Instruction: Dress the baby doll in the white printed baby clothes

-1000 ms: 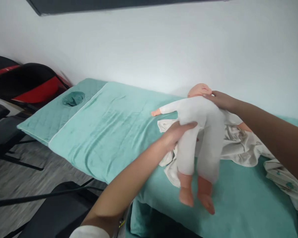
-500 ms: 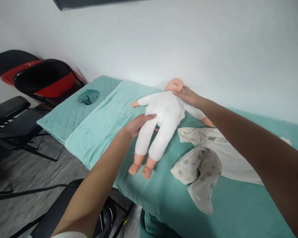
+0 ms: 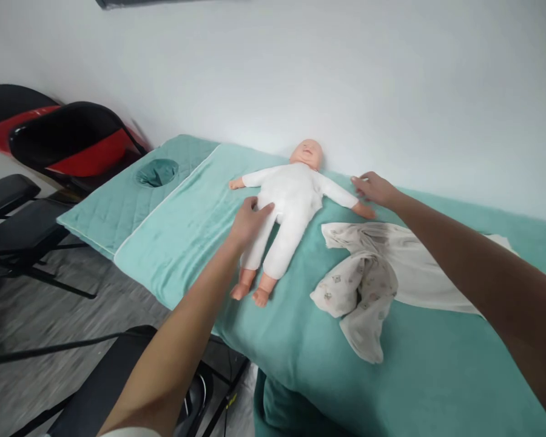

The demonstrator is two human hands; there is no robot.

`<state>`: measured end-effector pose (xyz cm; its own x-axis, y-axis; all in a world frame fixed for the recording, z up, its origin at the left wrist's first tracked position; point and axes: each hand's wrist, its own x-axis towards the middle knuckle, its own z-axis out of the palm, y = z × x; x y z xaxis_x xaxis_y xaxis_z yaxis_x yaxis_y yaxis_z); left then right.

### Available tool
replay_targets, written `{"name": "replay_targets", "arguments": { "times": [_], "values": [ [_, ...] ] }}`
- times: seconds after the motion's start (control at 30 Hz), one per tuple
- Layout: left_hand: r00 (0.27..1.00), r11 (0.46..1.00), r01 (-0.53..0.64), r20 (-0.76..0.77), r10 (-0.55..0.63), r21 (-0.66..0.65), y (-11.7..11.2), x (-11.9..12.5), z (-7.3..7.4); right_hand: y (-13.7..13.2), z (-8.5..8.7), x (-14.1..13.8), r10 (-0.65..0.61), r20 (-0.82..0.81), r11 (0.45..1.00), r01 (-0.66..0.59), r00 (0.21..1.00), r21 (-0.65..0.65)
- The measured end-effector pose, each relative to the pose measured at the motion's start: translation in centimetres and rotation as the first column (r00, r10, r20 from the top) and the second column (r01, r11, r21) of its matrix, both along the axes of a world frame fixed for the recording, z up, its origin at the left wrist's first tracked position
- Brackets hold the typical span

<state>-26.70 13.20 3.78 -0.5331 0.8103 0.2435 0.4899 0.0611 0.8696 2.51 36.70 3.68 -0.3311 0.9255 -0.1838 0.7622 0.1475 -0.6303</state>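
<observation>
A baby doll (image 3: 287,209) in a white suit lies on its back on the teal cover (image 3: 195,230) of a massage table, head toward the wall. My left hand (image 3: 248,221) rests with fingers loosely apart against the doll's hip and thigh. My right hand (image 3: 373,188) hovers open just beyond the doll's outstretched arm, holding nothing. A crumpled cream patterned garment (image 3: 368,279) lies on the cover right of the doll.
The table's face hole (image 3: 157,173) sits at the far left end. Red and black folding chairs (image 3: 68,142) lean on the white wall at left. A black stool (image 3: 118,376) and frame parts stand on the grey floor below the table edge.
The doll was carried left off the garment and laid flat on the cover. My right hand left its head and moved right; my left hand loosened at its hip.
</observation>
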Motion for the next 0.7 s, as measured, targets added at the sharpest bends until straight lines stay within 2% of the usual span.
{"name": "replay_targets", "arguments": {
  "times": [0.03, 0.07, 0.13, 0.17, 0.2, 0.23, 0.3, 0.37, 0.43, 0.5, 0.6, 0.63, 0.7],
  "values": [
    [0.996, 0.999, -0.035, -0.084, 0.038, 0.040, -0.5, 1.4, 0.6, -0.2, -0.1, 2.3, 0.026, 0.107, 1.000, -0.027, 0.994, 0.012],
    [0.989, 0.998, -0.021, -0.147, 0.030, 0.061, -1.1, 3.2, 1.1, -0.5, -0.1, 4.5, 0.064, 0.215, 0.998, -0.068, 0.975, 0.008],
    [0.971, 0.986, 0.162, -0.184, -0.155, 0.026, -2.5, 7.7, 1.7, -1.5, 0.2, 8.4, 0.147, 0.389, 0.988, -0.153, 0.910, -0.016],
    [0.947, 0.959, 0.279, -0.152, -0.283, -0.052, -3.1, 10.2, 1.6, -2.3, 0.4, 10.0, 0.187, 0.446, 0.981, -0.193, 0.875, -0.032],
    [0.906, 0.909, 0.385, -0.121, -0.405, -0.160, -3.6, 12.6, 1.2, -3.2, 0.7, 11.3, 0.227, 0.487, 0.971, -0.235, 0.843, -0.046],
    [0.843, 0.836, 0.483, -0.122, -0.525, -0.260, -4.1, 14.8, 0.6, -4.2, 1.0, 12.4, 0.266, 0.517, 0.959, -0.277, 0.814, -0.056],
    [0.748, 0.739, 0.536, -0.176, -0.640, -0.409, -4.7, 18.1, -1.0, -6.7, 1.7, 13.7, 0.311, 0.541, 0.936, -0.352, 0.781, -0.030],
    [0.723, 0.742, 0.527, -0.240, -0.648, -0.414, -5.5, 20.2, -2.0, -9.6, 2.5, 14.3, 0.304, 0.531, 0.902, -0.419, 0.791, 0.107],
    [0.727, 0.807, 0.512, -0.353, -0.589, -0.294, -6.5, 21.3, -1.8, -13.1, 3.6, 14.5, 0.305, 0.479, 0.833, -0.474, 0.823, 0.285],
    [0.697, 0.848, 0.508, -0.507, -0.508, -0.150, -7.8, 22.2, -0.4, -17.1, 5.0, 14.5, 0.357, 0.432, 0.759, -0.527, 0.828, 0.383],
    [0.580, 0.827, 0.557, -0.674, -0.457, -0.081, -9.6, 23.8, 2.4, -23.4, 7.9, 14.5, 0.427, 0.383, 0.676, -0.570, 0.819, 0.467],
    [0.554, 0.823, 0.561, -0.699, -0.452, -0.088, -10.1, 24.4, 3.2, -25.2, 8.9, 14.6, 0.434, 0.376, 0.659, -0.573, 0.818, 0.486],
    [0.545, 0.847, 0.523, -0.728, -0.417, -0.094, -10.8, 25.3, 4.4, -28.3, 10.7, 15.2, 0.420, 0.354, 0.660, -0.549, 0.836, 0.513]
  ]
}}
